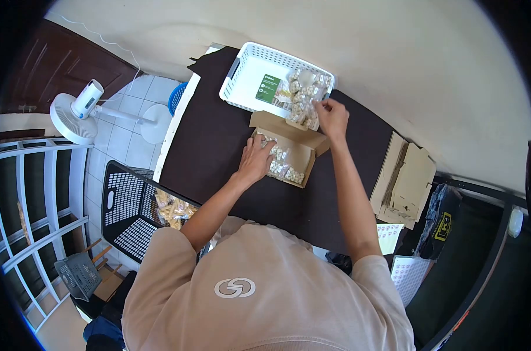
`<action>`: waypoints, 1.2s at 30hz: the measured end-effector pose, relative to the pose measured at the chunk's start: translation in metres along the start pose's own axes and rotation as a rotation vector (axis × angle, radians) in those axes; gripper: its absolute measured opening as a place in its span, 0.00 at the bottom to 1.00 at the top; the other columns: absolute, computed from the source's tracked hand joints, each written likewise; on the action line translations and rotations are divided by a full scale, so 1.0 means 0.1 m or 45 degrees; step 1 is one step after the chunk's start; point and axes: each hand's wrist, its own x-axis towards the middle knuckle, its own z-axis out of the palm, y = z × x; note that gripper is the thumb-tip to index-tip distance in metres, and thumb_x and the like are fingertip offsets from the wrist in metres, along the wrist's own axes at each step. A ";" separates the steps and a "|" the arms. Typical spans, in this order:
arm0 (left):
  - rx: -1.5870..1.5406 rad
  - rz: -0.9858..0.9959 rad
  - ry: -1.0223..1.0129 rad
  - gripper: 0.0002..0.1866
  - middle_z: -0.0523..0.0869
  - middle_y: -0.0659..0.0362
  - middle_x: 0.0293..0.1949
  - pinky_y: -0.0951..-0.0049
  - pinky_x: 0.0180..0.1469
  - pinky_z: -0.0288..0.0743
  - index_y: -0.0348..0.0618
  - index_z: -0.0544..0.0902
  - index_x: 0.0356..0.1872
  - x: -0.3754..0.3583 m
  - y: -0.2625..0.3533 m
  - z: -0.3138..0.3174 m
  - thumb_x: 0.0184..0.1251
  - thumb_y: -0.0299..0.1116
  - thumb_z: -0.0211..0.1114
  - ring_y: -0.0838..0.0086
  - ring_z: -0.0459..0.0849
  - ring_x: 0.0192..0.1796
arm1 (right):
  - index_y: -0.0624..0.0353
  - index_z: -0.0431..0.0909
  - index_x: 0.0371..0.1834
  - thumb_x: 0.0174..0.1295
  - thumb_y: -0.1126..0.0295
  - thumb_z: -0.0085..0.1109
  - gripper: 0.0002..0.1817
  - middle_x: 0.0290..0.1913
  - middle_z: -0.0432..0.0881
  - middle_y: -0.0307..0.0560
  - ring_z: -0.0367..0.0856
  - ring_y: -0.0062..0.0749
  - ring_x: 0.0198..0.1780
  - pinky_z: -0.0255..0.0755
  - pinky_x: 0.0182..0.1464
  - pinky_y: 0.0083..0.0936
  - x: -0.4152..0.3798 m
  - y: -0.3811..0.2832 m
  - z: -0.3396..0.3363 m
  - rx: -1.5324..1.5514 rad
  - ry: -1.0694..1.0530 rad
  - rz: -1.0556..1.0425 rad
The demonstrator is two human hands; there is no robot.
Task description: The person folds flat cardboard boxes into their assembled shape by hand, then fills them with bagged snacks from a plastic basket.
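- Head view, cardboard box [294, 153]: small, brown, lid flap raised at the far side; clear packets of pale round pieces lie inside. It sits mid-table, just in front of the white basket.
- Left hand [255, 160]: fingers spread flat, released, resting on the box's left edge and the packets.
- Right hand [332, 116]: fingers pinched on a clear packet [308, 111] at the basket's near right corner.
- White basket [251, 73]: slatted plastic, holds more packets and a green card [269, 88]; it stands at the table's far edge.
- Dark table [218, 146]: bare surface left of and in front of the box.
- Flat cardboard pieces [402, 181]: stacked at the table's right edge, well apart from the box.
- Black crate [128, 210]: on the floor beside the left edge.
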 end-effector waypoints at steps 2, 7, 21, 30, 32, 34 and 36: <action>-0.047 0.022 0.045 0.22 0.71 0.46 0.55 0.52 0.56 0.71 0.45 0.78 0.58 -0.02 0.01 -0.03 0.62 0.28 0.66 0.51 0.71 0.56 | 0.62 0.87 0.35 0.56 0.53 0.69 0.20 0.30 0.87 0.53 0.87 0.44 0.35 0.78 0.43 0.35 0.28 0.00 0.05 -0.152 0.146 0.074; -0.354 0.017 0.233 0.21 0.72 0.45 0.53 0.58 0.55 0.74 0.42 0.78 0.58 -0.12 0.08 -0.27 0.63 0.22 0.63 0.52 0.76 0.54 | 0.57 0.89 0.40 0.55 0.51 0.67 0.20 0.40 0.88 0.57 0.86 0.52 0.46 0.78 0.53 0.40 0.71 -0.07 0.25 -0.286 0.042 0.250; -0.761 -0.064 0.556 0.10 0.81 0.56 0.48 0.78 0.45 0.74 0.36 0.82 0.50 -0.29 0.35 -0.92 0.70 0.25 0.62 0.76 0.82 0.47 | 0.66 0.75 0.33 0.66 0.74 0.55 0.06 0.23 0.78 0.44 0.79 0.22 0.26 0.72 0.30 0.23 -0.63 -0.48 -0.27 0.688 -0.526 -0.197; -0.963 0.101 -0.029 0.06 0.83 0.59 0.38 0.76 0.44 0.73 0.34 0.81 0.42 -0.17 0.73 -0.84 0.70 0.26 0.62 0.80 0.79 0.40 | 0.65 0.80 0.34 0.68 0.74 0.60 0.06 0.23 0.77 0.36 0.74 0.15 0.24 0.70 0.27 0.18 -1.47 -0.51 -0.57 0.812 -0.748 -0.021; -0.907 0.138 -0.085 0.05 0.83 0.60 0.35 0.77 0.42 0.72 0.34 0.81 0.39 -0.19 0.75 -0.80 0.70 0.26 0.61 0.82 0.78 0.38 | 0.65 0.80 0.33 0.68 0.73 0.61 0.07 0.23 0.78 0.35 0.73 0.14 0.24 0.69 0.27 0.17 -1.56 -0.43 -0.54 0.754 -0.686 -0.040; -1.034 0.091 -0.192 0.05 0.82 0.61 0.32 0.77 0.39 0.71 0.35 0.80 0.35 -0.26 0.78 -0.76 0.71 0.26 0.60 0.83 0.77 0.36 | 0.65 0.80 0.33 0.68 0.72 0.61 0.07 0.22 0.78 0.35 0.73 0.13 0.24 0.69 0.27 0.17 -1.66 -0.41 -0.52 0.814 -0.719 0.049; -1.050 0.065 -0.170 0.06 0.81 0.62 0.30 0.78 0.37 0.71 0.34 0.80 0.35 -0.35 0.74 -0.63 0.71 0.26 0.60 0.83 0.77 0.35 | 0.66 0.79 0.32 0.67 0.72 0.62 0.08 0.22 0.79 0.36 0.74 0.14 0.24 0.70 0.27 0.18 -1.75 -0.36 -0.47 0.863 -0.742 0.126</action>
